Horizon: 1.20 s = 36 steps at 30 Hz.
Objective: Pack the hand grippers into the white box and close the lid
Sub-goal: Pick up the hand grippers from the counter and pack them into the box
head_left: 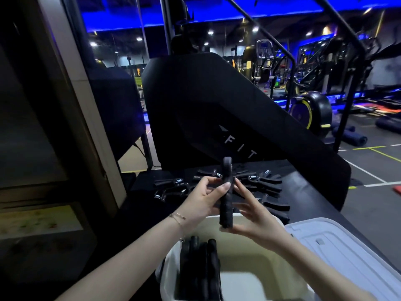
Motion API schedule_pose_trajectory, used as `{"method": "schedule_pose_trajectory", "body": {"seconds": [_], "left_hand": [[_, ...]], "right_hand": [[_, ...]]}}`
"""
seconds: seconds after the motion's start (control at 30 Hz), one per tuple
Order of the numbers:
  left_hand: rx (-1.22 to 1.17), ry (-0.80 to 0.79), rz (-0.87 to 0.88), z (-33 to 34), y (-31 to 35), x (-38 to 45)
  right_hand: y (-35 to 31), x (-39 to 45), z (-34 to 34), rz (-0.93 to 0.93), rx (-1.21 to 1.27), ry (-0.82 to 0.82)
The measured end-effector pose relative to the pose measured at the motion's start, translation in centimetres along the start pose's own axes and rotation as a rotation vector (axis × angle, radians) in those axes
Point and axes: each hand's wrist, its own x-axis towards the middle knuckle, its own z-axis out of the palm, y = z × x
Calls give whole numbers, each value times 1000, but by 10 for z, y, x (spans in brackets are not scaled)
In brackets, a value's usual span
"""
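The only readable lettering is the pale capitals "F I T" running slantwise down the side of the large black exercise machine (pixel 217 118), with a small pale pointed mark just above the first letter. The word runs on behind a hand gripper and cannot be read further.

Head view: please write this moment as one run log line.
both hands, left hand and right hand, hold one hand gripper upright above white box | grippers already inside | lid open
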Motion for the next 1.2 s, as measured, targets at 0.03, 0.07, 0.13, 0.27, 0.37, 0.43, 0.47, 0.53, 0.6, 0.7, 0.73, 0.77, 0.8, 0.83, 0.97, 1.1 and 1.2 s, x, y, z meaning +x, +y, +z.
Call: {"method": "schedule_pose_trajectory", "body": {"seconds": [0.03, 0.07, 0.13, 0.27, 0.37, 0.43, 0.47, 0.53, 0.6, 0.7, 0.73, 0.77, 0.8, 0.83, 0.97, 1.1, 1.2], "left_hand": [[-7, -2, -12, 1, -1, -3], [-9, -5, -22, 1, -2, -6], [-22, -9, -43, 2, -6, -11], [-62, 13, -80, 5, -10, -20], [-56, 14, -116, 8, -14, -24], [-9, -1, -155, 9, -15, -24], [27, -7, -181, 9, -15, -23], [80, -27, -237, 8, -16, -22], [109, -60, -277, 9, -18, -20], [132, -95, -310, 12, -22, -17], [149, -113, -315, 13, -23, -16], [177, -139, -317, 12, -25, -15], [213, -163, -314, 12, -26, -14], [260, -176, -300, 11, -27, -13], [470, -77, -147, 3, -35, -1], [658, -154, -54, -5, -47, 13], [767, -204, -65, -8, -55, 17]], "right_hand": [[-2, -4, 1, 22, 28, -21], [-4, -8, 2, 39, 58, -42], [-6, -16, 4, 60, 131, -51], [-8, -29, 9, 113, 187, -45], [-7, -36, 11, 168, 216, -53], [-6, -40, 10, 208, 239, -59], [-6, -42, 10, 232, 261, -73], [-4, -45, 8, 282, 345, -119], [-5, -47, 7, 318, 436, -172], [-3, -50, 4, 330, 496, -211], [-3, -50, 4, 337, 491, -217], [-2, -51, 3, 347, 487, -226], [0, -51, 3, 357, 486, -240], [3, -51, 2, 370, 491, -249], [9, -51, 1, 435, 533, -299], [14, -49, 7, 520, 483, -361], [16, -47, 10, 580, 409, -440]]}}
